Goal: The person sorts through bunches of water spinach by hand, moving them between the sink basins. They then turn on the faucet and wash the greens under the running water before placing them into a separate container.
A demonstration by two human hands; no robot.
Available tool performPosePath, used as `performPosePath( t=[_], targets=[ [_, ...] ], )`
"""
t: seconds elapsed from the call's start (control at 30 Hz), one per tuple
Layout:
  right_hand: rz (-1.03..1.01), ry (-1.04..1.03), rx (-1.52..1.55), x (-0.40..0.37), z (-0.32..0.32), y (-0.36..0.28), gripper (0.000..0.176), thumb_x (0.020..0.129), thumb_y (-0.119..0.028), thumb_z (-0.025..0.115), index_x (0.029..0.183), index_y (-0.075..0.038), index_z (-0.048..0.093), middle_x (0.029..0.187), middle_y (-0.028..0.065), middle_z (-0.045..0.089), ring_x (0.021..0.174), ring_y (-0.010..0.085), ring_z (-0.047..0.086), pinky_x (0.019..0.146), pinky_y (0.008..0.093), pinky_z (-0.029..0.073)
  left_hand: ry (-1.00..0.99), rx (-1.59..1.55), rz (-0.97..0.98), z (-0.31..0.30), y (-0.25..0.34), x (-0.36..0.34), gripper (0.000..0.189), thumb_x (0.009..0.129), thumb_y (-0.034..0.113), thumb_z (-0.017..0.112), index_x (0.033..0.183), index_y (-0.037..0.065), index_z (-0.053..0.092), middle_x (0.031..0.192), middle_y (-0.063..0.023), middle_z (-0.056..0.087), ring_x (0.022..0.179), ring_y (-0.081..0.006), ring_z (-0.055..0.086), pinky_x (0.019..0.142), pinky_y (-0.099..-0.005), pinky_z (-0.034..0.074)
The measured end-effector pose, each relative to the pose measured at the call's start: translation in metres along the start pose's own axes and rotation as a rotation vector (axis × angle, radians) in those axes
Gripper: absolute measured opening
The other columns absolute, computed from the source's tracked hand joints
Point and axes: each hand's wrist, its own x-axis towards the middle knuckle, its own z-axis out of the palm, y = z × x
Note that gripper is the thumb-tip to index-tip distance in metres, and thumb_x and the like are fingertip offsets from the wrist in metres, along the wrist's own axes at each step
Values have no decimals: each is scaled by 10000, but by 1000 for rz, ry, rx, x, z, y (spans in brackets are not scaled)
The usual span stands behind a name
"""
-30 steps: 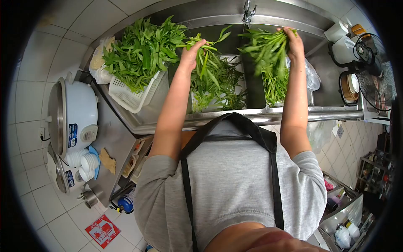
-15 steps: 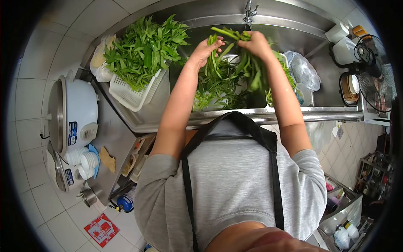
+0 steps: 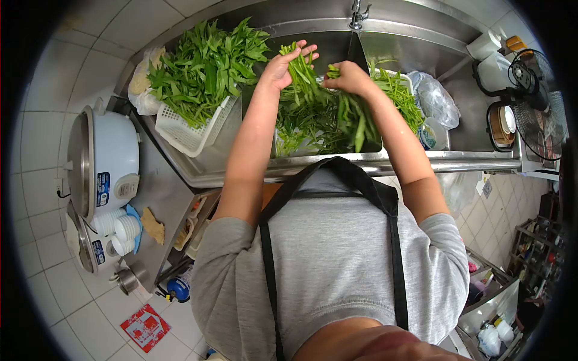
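Observation:
Over the sink basin, my left hand (image 3: 283, 67) has a bunch of water spinach stems (image 3: 303, 78) lying against its palm under the thumb, its fingertips stretched out past them. Just to the right, my right hand (image 3: 350, 79) is closed around another bunch of water spinach (image 3: 355, 114), whose long leaves hang down. Below both hands lies a heap of loose water spinach (image 3: 319, 129) in the basin. To the left, a white plastic basket (image 3: 191, 135) is piled high with leafy greens (image 3: 208, 69). Cut green stems (image 3: 400, 99) fill a container right of my right forearm.
A tap (image 3: 359, 15) stands at the sink's back edge. Clear plastic bags (image 3: 435, 99) sit in the right basin. At left is a large rice cooker (image 3: 111, 162) with stacked white bowls (image 3: 125, 231) nearby. A fan (image 3: 539, 102) stands at the far right.
My right hand has come down and slightly left, and its bunch now hangs lower. My left hand has shifted a little left and up, with its fingers more spread.

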Motion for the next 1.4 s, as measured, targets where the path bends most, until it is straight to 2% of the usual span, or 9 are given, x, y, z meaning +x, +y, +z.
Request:
performPosePath(
  t=[0.17, 0.3, 0.33, 0.43, 0.5, 0.77, 0.9, 1.13, 1.4],
  targets=[
    [50, 8, 270, 14, 18, 16, 404, 619, -266, 698, 934, -20, 638, 789, 157, 643, 730, 251, 619, 716, 321, 467, 42, -67, 47, 7, 7, -3, 299, 856, 103, 512, 1143, 38, 460, 1135, -148, 542, 1046, -268, 530, 861, -391, 457],
    [24, -67, 131, 11, -14, 18, 284, 666, -179, 692, 900, -26, 642, 742, 76, 642, 681, 149, 591, 688, 286, 458, 198, 349, -2, 6, 9, -9, 247, 791, 187, 641, 980, 36, 591, 973, -93, 613, 907, -153, 574, 797, -318, 473],
    [24, 18, 78, 13, -19, 21, 375, 621, -296, 713, 897, -50, 651, 789, 144, 643, 742, 255, 617, 720, 323, 463, 284, 390, 26, 7, 8, -8, 247, 783, 185, 653, 970, 34, 595, 944, -78, 614, 885, -146, 572, 771, -303, 470],
    [8, 248, 99, 10, -36, 23, 367, 626, -299, 711, 890, -51, 649, 800, 130, 645, 758, 252, 619, 718, 331, 462, 344, 334, 66, 9, 6, -5, 239, 755, 163, 685, 935, 27, 609, 888, -43, 610, 812, -125, 566, 713, -277, 458],
    [-8, 208, 178, 13, -38, 19, 346, 634, -305, 701, 878, -64, 653, 788, 128, 644, 754, 254, 618, 714, 333, 462, 417, 357, 150, 12, 0, -2, 234, 743, 145, 694, 925, 25, 611, 882, -45, 614, 789, -120, 572, 704, -266, 454],
    [20, 180, 187, 26, -13, 5, 271, 658, -312, 647, 847, -118, 666, 730, 146, 624, 710, 271, 603, 702, 335, 461, 346, 296, 142, 25, -7, 5, 250, 731, 139, 701, 936, 21, 621, 882, -43, 625, 811, -122, 570, 728, -265, 441],
    [11, 123, 388, 26, -29, 14, 210, 657, -197, 662, 804, -47, 664, 692, 72, 632, 636, 145, 586, 655, 276, 459, 301, 435, 199, 9, -1, -2, 245, 761, 182, 667, 943, 25, 622, 918, -52, 630, 897, -125, 554, 807, -269, 408],
    [-2, -22, 596, 27, -30, 17, 152, 681, -131, 650, 771, -9, 654, 658, 49, 613, 584, 100, 547, 573, 243, 437, 304, 638, 234, 25, -3, 4, 275, 755, 278, 672, 877, 39, 613, 732, -7, 588, 721, -81, 522, 672, -227, 395],
    [-47, -68, 586, 24, -39, 5, 171, 714, -141, 658, 811, -3, 636, 686, 26, 606, 609, 88, 532, 611, 230, 425, 312, 726, 256, 33, -8, 12, 214, 752, 242, 670, 808, 44, 612, 746, -11, 597, 716, -83, 524, 675, -234, 393]
  ],
)
